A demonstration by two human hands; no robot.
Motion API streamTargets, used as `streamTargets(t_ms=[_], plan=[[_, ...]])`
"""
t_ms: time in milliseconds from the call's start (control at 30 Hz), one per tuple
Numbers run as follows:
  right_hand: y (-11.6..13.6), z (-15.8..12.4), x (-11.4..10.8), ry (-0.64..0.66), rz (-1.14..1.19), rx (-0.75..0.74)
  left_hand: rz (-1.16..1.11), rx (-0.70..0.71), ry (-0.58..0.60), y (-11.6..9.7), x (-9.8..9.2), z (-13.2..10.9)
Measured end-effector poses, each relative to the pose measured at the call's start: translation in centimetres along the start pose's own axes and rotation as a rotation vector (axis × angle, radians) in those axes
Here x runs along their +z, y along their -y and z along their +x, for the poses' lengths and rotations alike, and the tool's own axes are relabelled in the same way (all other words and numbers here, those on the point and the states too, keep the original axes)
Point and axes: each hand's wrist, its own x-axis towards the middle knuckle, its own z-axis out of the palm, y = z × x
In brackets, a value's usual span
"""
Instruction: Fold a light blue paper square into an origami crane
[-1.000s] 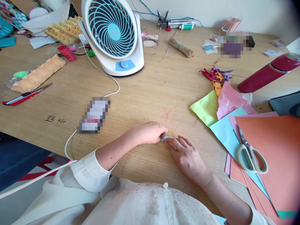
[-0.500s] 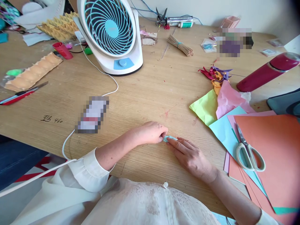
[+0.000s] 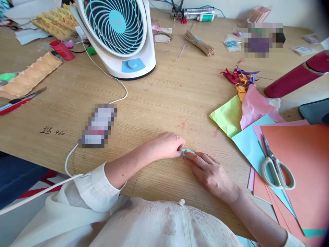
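Observation:
A small folded strip of light blue paper (image 3: 189,151) lies between my two hands, low over the wooden table. My left hand (image 3: 170,144) is closed, thumb and curled finger pinching the paper's left end. From the right, my right hand (image 3: 212,174) grips the same paper, its fingers laid together along it and covering its right end. The thumb of my right hand is mostly hidden, and so is part of the folded shape.
Scissors (image 3: 278,173) lie on stacked coloured paper (image 3: 305,151) to the right. A phone (image 3: 99,125) with a white cable is at left, below a fan (image 3: 115,37). Small folded paper pieces (image 3: 241,79) and a red bottle (image 3: 295,75) stand farther back right.
The camera view has shifted slightly, so the background objects sit a little differently. Both hands keep nearly the same pose on the blue paper.

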Motion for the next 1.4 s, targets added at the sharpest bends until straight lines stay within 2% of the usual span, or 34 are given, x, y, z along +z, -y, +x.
streamTargets(t_ms=[167, 333, 533, 633, 867, 1167, 1400], plan=[[0.1, 0.0, 0.1, -0.029, 0.063, 0.041, -0.009, -0.050, -0.002, -0.2, -0.1, 0.3], [-0.1, -0.6, 0.6, -0.089, 0.133, 0.091, 0.018, -0.107, 0.049, -0.7, -0.4, 0.8], [0.0, -0.8, 0.9, -0.070, 0.130, 0.106, 0.072, -0.115, 0.107, -1.7, -1.3, 1.5], [0.2, -0.4, 0.9, -0.057, 0.113, 0.157, 0.090, -0.067, 0.076, -1.6, -0.9, 0.9], [1.5, 0.7, 1.1, -0.015, -0.018, 0.253, 0.033, -0.008, -0.084, -0.6, 1.9, -1.5], [2.1, 1.0, 1.1, 0.044, -0.196, 0.175, -0.025, -0.076, -0.159, -0.4, 2.6, -1.4], [2.1, 1.7, 0.4, 0.052, -0.288, 0.042, -0.050, -0.021, -0.183, 0.0, 3.1, -1.7]])
